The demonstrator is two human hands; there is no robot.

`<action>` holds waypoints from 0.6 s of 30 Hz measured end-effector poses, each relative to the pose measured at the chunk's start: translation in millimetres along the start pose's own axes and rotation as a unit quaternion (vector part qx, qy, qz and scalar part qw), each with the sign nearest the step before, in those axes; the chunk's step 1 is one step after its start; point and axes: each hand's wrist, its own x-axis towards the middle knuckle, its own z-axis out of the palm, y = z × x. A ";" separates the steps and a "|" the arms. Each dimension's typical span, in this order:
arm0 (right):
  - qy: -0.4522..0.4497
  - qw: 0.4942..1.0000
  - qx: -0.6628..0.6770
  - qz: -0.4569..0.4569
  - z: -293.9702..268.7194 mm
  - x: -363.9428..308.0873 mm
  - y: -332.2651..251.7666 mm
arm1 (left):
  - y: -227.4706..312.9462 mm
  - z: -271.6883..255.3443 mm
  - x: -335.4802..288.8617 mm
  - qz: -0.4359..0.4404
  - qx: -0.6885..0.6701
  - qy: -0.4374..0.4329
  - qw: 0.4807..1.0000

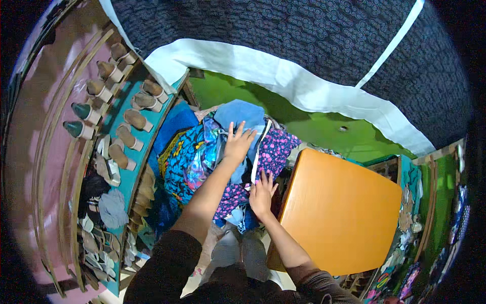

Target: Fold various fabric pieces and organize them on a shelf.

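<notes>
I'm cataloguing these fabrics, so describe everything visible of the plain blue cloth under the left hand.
The plain mid-blue cloth lies at the far end of a heap of patterned fabrics, on top of it. It looks matte and woven, perhaps denim-like, with no print visible and a roughly rounded far edge. The left hand rests on it, fingers spread, hiding part. A navy cloth with pink flowers lies to its right. Its full shape cannot be told.
</notes>
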 end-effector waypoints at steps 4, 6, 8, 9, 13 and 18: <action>0.016 1.000 0.003 0.021 -8.2 4.9 -3.7 | -12.4 7.5 -9.3 0.004 0.004 0.015 1.000; 0.043 0.997 0.049 0.044 -9.6 10.9 -0.1 | -17.5 -5.6 -21.5 -0.015 -0.032 0.101 0.994; 0.086 0.993 0.079 0.035 -9.4 12.2 3.3 | -22.3 -30.1 -44.3 -0.053 -0.072 0.153 0.984; 0.096 0.991 0.088 0.034 -12.7 13.9 -2.5 | -26.0 -49.4 -59.0 -0.065 -0.082 0.212 0.972; 0.074 0.990 0.113 0.027 -4.9 6.3 -22.9 | -27.3 -91.1 -133.3 -0.126 -0.051 0.187 0.973; 0.017 0.994 0.107 0.020 24.5 -9.5 -31.7 | -34.3 -37.7 -187.2 -0.096 -0.047 0.104 0.989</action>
